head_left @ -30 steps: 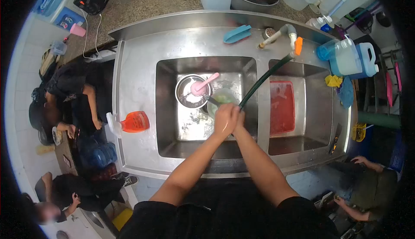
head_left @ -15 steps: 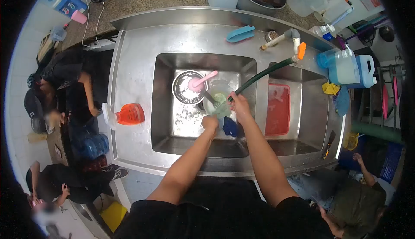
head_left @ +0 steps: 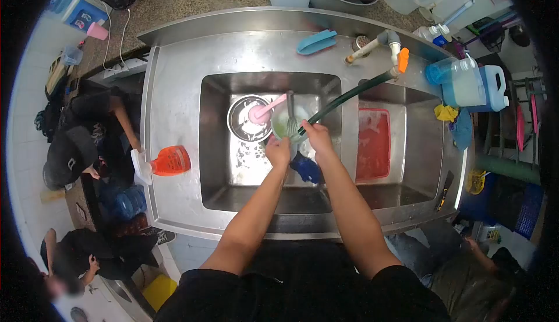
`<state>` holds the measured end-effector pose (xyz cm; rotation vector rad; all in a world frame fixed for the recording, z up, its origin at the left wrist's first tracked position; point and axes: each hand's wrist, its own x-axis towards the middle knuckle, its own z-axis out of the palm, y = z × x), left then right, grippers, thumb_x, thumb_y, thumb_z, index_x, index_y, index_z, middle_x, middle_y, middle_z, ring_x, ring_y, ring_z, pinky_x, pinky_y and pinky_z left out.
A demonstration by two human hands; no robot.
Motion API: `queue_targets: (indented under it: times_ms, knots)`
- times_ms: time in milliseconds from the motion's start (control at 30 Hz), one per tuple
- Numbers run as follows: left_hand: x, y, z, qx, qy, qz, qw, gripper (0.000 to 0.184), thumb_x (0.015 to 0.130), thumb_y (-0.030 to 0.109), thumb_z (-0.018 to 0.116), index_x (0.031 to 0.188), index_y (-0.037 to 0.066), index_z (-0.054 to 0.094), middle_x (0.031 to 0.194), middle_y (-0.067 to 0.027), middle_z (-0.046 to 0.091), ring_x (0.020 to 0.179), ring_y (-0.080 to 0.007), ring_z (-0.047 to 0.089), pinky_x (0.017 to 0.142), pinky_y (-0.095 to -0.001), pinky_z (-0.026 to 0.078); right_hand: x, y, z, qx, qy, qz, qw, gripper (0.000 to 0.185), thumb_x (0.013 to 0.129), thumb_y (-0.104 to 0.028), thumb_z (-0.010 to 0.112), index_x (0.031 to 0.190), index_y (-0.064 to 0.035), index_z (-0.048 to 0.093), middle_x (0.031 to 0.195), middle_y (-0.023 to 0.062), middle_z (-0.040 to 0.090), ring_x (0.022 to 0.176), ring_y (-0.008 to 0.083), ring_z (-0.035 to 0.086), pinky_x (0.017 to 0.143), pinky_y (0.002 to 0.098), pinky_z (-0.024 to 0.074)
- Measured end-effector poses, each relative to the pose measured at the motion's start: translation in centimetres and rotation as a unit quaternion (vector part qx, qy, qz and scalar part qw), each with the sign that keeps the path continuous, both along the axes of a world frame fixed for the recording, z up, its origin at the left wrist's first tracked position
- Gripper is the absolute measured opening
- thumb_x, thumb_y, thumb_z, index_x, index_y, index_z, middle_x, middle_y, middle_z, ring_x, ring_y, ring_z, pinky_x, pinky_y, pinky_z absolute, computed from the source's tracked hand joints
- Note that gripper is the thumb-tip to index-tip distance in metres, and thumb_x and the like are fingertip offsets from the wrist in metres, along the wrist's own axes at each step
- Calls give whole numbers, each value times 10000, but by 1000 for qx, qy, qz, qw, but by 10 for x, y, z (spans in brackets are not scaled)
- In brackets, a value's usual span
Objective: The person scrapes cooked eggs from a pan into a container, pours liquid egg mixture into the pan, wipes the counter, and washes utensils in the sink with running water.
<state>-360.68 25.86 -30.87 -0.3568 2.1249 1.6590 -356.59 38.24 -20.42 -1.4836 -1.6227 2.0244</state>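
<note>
My right hand (head_left: 318, 139) is closed round the end of a dark green hose (head_left: 349, 98), holding it at the near side of a clear bowl (head_left: 302, 112). My left hand (head_left: 278, 150) grips the near left rim of this bowl. Inside the bowl lies a whisk (head_left: 291, 112), its handle pointing away from me, amid greenish liquid. To the left, a round metal pan (head_left: 231, 125) stands in the left sink basin with a pink ladle-like utensil (head_left: 258, 114) in it. Below my hands a dark blue cloth (head_left: 306, 169) rests on the basin floor.
A red tray (head_left: 372, 144) lies in the right basin. On the steel counter are an orange spray bottle (head_left: 171, 160), a blue brush (head_left: 316, 42) and a knife (head_left: 445, 191). Blue jugs (head_left: 492, 93) stand at right. Other people (head_left: 87, 252) are at left and lower right.
The bowl and my left hand have moved away from me and slightly left. The whisk has swung so its handle points away from me. My right hand and the hose end have shifted slightly left.
</note>
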Motion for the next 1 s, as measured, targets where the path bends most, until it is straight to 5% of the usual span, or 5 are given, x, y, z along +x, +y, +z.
queue_targets:
  times_ms: [167,433,600,700,1000]
  knots:
    - [1,-5,10,42,42,-13,998,548,748,120,705,1184,-126,483,792,-90,655,693,-161,608,696,-303,497,-12,-9,6,9,30,-33,999,249,903,-270,706,807,-44,667,730,-21,589,682,75,470,637,253,371]
    - [-20,-6,1,84,62,-83,991,160,765,55,665,670,-74,652,1155,-183,612,973,-213,595,851,-319,468,-19,-5,2,-11,20,-75,997,241,903,-246,706,776,-52,637,715,-8,589,630,78,481,594,256,374]
    - [-23,-4,27,180,-17,-40,983,137,783,35,649,806,-99,660,1212,-187,587,965,-179,595,796,-278,479,-25,-9,29,-146,26,-59,987,219,950,-270,640,978,-59,586,847,48,655,660,146,598,603,278,466]
    - [-24,-14,64,178,-78,-24,981,162,782,30,650,861,-111,656,1239,-189,574,981,-179,592,795,-271,477,-37,-16,61,-229,71,-57,969,285,997,-246,548,1197,-55,476,960,111,668,832,214,688,669,297,542]
    - [-35,-104,178,33,11,-116,993,147,759,54,652,776,-79,710,1266,-195,565,1070,-236,580,805,-318,478,-41,-31,155,-263,235,-23,935,202,1015,-214,510,1139,-64,456,1099,212,638,983,299,679,818,376,550]
